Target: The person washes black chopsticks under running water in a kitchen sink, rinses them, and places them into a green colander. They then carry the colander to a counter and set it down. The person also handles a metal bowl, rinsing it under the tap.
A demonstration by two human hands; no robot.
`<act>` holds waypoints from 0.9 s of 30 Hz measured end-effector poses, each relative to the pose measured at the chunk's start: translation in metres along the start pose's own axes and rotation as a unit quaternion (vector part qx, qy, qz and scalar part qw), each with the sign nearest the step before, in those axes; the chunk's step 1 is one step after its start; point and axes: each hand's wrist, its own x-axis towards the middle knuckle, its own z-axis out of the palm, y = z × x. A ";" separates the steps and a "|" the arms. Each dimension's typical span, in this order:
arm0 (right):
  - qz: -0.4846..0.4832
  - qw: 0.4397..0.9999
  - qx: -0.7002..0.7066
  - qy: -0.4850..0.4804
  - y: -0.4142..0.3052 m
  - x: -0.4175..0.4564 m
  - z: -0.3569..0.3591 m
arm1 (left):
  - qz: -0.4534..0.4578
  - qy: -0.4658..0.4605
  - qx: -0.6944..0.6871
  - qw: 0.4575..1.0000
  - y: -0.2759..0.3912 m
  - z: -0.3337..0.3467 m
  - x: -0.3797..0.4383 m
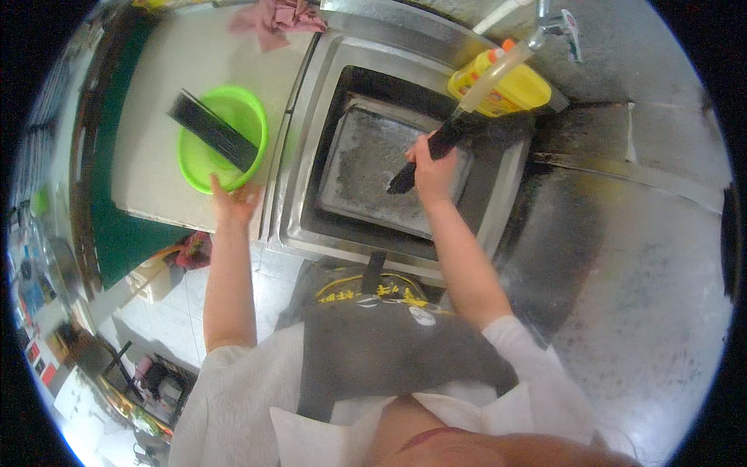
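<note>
My left hand (233, 201) is at the near rim of a bright green plastic basket (264, 125) on the pale counter, thumb over the rim. A bundle of long black sticks, likely chopsticks (213, 129), leans in the basket. Over the metal sink, my right hand (433, 169) grips another dark bundle of sticks (402, 180). That bundle slants up towards a translucent hose (496, 76) on the tap. Beneath it, a grey rectangular tray or basin (367, 169) lies in the sink. Whether the bundle touches the hose end is unclear.
A yellow bottle (519, 90) with an orange cap stands at the sink's back right corner. The metal tap (548, 26) hangs above it. A pink cloth (277, 23) lies on the counter's far edge. The steel sink rim (292, 169) borders the counter.
</note>
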 end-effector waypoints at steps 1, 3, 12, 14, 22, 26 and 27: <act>-0.006 1.000 0.012 0.003 -0.006 -0.001 -0.002 | 0.021 -0.003 0.003 1.000 0.020 -0.008 0.011; -0.015 0.999 0.038 0.004 -0.013 -0.005 -0.005 | 0.050 -0.002 0.016 0.999 0.057 -0.018 0.022; -0.015 1.000 -0.021 0.001 -0.005 -0.005 -0.038 | -0.043 -0.214 0.379 0.899 0.163 0.003 0.058; -0.032 0.999 0.016 0.021 -0.014 -0.002 -0.037 | -0.035 -0.213 0.429 0.877 0.143 0.031 0.061; -0.172 0.972 0.147 -0.058 -0.111 -0.025 0.012 | -0.026 -0.337 0.472 0.814 -0.009 0.087 -0.010; -0.143 0.978 -0.113 -0.103 -0.123 -0.028 0.033 | -0.068 -0.352 0.469 0.808 -0.091 0.084 -0.031; -0.158 0.965 -0.178 -0.108 -0.125 -0.024 0.040 | -0.077 -0.327 0.484 0.808 -0.110 0.080 -0.031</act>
